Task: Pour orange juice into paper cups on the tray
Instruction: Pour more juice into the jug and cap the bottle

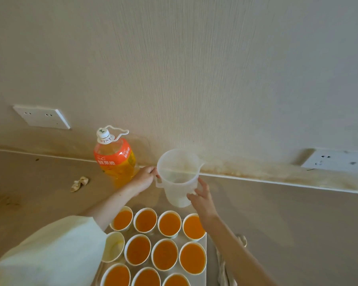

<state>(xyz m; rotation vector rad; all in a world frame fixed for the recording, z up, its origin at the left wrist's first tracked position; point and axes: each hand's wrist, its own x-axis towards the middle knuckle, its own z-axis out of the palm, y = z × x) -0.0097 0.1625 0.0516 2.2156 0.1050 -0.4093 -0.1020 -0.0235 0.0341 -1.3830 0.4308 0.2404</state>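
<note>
A translucent plastic jug [179, 176], looking empty, stands upright just beyond the tray. My left hand [144, 178] grips its handle on the left side. My right hand [202, 198] touches the jug's lower right wall with spread fingers. On the white tray [204, 265] near me stand several paper cups filled with orange juice [165, 253]. One cup [114, 245] at the left of the middle row holds no juice. An orange juice bottle [116, 159] with a white cap stands against the wall, left of the jug.
A crumpled scrap [80, 182] lies on the beige counter at the left. Wall sockets sit at the left [41, 116] and right [337, 159]. A cloth [225, 265] lies beside the tray's right edge.
</note>
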